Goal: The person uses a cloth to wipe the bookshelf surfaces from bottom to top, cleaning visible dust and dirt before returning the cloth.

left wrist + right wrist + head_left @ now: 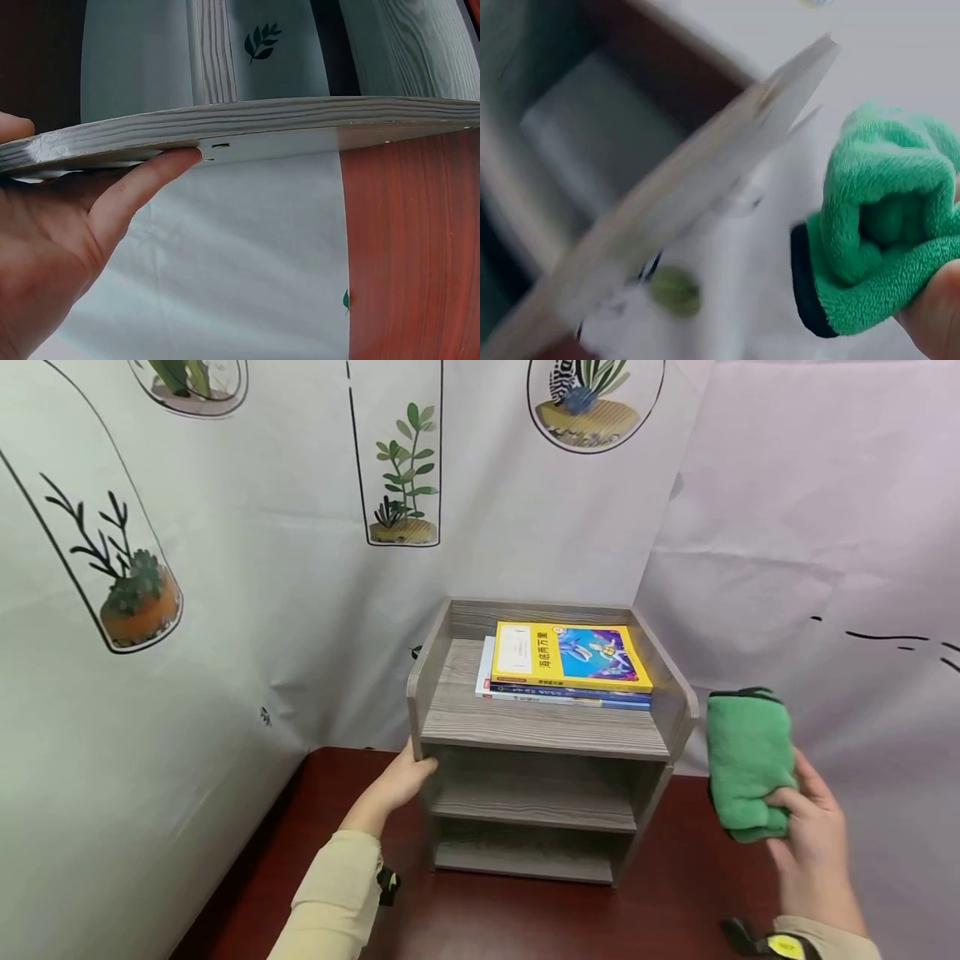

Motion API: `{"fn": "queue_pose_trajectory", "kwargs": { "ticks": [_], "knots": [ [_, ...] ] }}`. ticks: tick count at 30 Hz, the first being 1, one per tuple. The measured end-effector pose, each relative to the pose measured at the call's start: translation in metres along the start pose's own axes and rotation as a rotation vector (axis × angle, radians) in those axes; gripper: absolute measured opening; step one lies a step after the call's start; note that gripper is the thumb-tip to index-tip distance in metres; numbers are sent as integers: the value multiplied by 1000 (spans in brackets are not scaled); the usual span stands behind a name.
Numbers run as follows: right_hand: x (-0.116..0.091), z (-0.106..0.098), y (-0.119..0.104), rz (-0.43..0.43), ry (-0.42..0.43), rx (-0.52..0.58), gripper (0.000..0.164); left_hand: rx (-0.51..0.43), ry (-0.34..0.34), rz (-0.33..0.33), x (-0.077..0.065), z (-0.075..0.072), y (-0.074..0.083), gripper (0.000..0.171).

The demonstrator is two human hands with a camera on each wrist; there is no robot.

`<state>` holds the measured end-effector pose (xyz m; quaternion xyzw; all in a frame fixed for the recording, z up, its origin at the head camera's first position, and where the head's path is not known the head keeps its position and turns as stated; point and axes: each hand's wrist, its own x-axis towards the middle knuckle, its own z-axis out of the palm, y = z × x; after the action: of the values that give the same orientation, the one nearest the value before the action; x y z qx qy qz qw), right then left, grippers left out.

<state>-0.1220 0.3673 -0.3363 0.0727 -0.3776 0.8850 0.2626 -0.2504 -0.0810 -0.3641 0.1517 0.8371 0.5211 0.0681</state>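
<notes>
My left hand (401, 777) grips the left side panel of a small grey wood-grain shelf (543, 735). In the left wrist view, the thumb of the left hand (67, 225) lies along the panel's outer face, with a fingertip over on the other side of its edge. Out to the right of the shelf, my right hand (813, 822) holds a folded green cloth (750, 760) with dark edging. The right wrist view shows the cloth (885, 232) folded into a thick loop, close to the blurred shelf side. A yellow-covered book (525, 652) tops a small stack on the shelf's upper board.
The shelf stands on a dark red wooden table (480, 918) and has lower compartments (536, 785) facing me. Behind and to both sides hangs a white wall covering (300, 568) printed with plants in glass jars.
</notes>
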Motion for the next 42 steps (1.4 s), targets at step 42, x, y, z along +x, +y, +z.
{"fn": "queue_pose_trajectory", "kwargs": {
  "ticks": [42],
  "knots": [
    [-19,-124,178,-202,-303,-1981,47,11,20,45,4,0,-5,71]
  ]
}}
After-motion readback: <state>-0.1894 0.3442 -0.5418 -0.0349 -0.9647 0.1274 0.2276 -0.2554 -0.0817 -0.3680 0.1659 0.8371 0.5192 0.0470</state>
